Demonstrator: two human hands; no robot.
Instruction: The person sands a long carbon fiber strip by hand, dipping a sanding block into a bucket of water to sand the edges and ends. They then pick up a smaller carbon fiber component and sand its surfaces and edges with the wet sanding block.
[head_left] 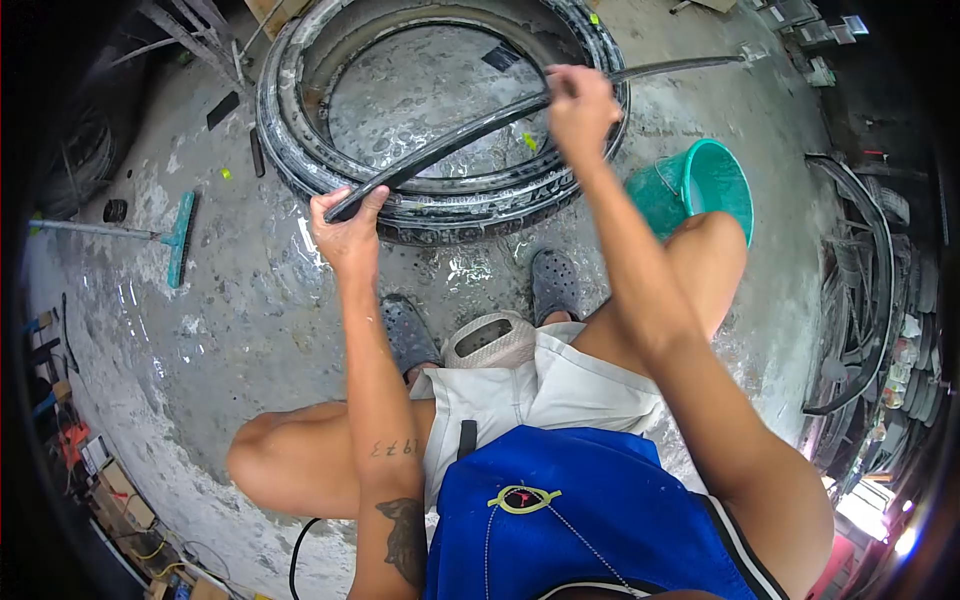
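Observation:
A long black rubber strip (460, 143) stretches diagonally above a large wet tire (440, 217) that lies flat on the floor. Near one end, my left hand (347, 226) pinches the strip between thumb and fingers, at the tire's near left edge. My right hand (583, 112) is closed around the strip farther along, over the tire's right side; its fingers are slightly blurred. Beyond that hand the strip runs on to the right, past the tire. Wet floor shows through the tire's open middle.
A green bucket (720, 180) stands beside my right knee. To the left lies a broom with a teal head (181, 240). A curved black strip (885, 270) and piled goods line the right side. Boxes and tools (125, 495) sit at lower left. The floor is wet.

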